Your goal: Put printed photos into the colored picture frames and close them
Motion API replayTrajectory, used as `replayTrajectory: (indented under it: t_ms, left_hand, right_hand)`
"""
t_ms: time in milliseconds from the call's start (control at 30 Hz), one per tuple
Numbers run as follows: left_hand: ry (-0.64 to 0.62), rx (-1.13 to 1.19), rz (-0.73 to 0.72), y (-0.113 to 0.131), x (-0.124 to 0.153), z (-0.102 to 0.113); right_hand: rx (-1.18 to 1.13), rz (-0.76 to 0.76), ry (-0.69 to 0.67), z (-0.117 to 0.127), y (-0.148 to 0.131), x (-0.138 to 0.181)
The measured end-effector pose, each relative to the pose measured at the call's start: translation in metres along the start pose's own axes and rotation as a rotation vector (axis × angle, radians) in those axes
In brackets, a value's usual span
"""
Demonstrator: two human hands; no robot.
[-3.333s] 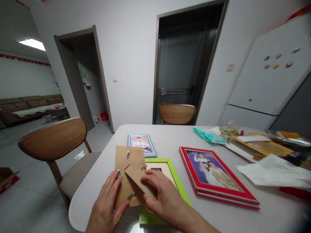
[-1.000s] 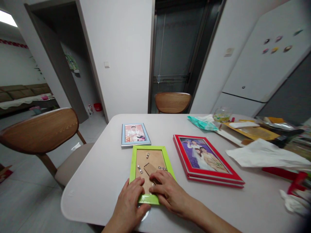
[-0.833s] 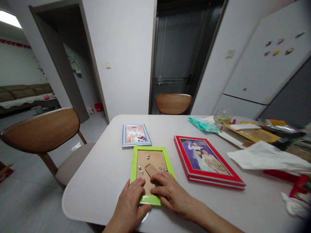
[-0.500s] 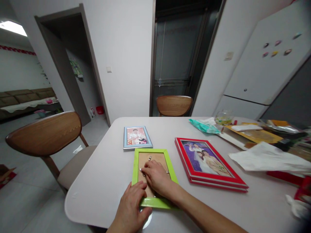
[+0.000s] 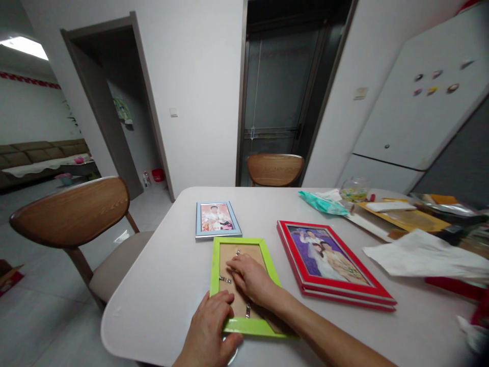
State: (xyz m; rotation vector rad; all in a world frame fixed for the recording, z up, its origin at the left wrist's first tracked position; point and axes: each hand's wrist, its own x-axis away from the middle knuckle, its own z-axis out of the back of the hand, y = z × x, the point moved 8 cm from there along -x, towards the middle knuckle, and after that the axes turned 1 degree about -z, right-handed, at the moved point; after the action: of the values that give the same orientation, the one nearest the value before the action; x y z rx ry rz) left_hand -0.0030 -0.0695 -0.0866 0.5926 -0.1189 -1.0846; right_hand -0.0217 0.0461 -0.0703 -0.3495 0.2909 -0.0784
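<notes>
The green photo frame (image 5: pixel 213 270) lay face down near the table's (image 5: pixel 168 285) front edge, its long axis pointing away and the backing board (image 5: pixel 229 255) inside it. The left hand (image 5: pixel 212 326) pressed open-fingered on its near rim, and the right hand (image 5: pixel 250 278) lay flat on the board.

- The red picture frame (image 5: pixel 332 262) lies flat on the white table (image 5: pixel 164 285), on top of a second red frame.
- A small blue frame (image 5: pixel 217 218) lies to its left.
- A teal packet (image 5: pixel 319 202) lies behind it.
- A white paper sheet (image 5: pixel 424 255) lies to its right.
- A wooden chair (image 5: pixel 275 169) stands behind it.
</notes>
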Motion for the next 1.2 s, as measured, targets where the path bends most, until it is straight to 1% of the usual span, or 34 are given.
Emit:
replayTrajectory:
  t_ms: [100, 167, 333, 567, 700, 800, 867, 1000, 1100, 1200]
  left_hand:
    - [-0.001, 0.007, 0.003, 0.0, 0.0, 0.0]
    - [0.003, 0.008, 0.004, 0.0, 0.001, 0.0]
    - [0.012, 0.014, -0.013, -0.003, 0.0, -0.002]
    - [-0.007, 0.007, -0.025, -0.003, 0.0, -0.004]
    - [-0.01, -0.009, -0.007, -0.003, -0.002, -0.003]
    - [-0.021, -0.025, 0.007, -0.001, -0.004, -0.003]
    - [-0.017, -0.033, 0.017, 0.0, -0.004, -0.004]
    - [0.044, -0.024, -0.015, -0.003, 0.001, -0.006]
    - [0.115, 0.023, -0.062, -0.008, 0.005, 0.003]
    - [0.208, 0.154, -0.054, -0.013, 0.005, 0.022]
  right_hand:
    - [0.015, -0.187, 0.081, 0.007, 0.034, -0.012]
    - [0.035, -0.23, 0.079, 0.006, 0.046, -0.021]
    - [0.055, -0.315, 0.082, 0.0, 0.057, -0.033]
    - [0.041, -0.523, 0.065, -0.013, 0.081, -0.04]
    - [-0.003, -0.611, 0.07, -0.017, 0.094, -0.044]
    - [-0.054, -0.638, 0.116, -0.014, 0.093, -0.045]
    - [-0.107, -0.629, 0.154, -0.009, 0.089, -0.045]
    - [-0.291, -0.535, 0.228, 0.008, 0.081, -0.037]
    - [-0.456, -0.489, 0.343, 0.033, 0.088, -0.015]
    - [-0.603, -0.552, 0.475, 0.048, 0.096, 0.019]
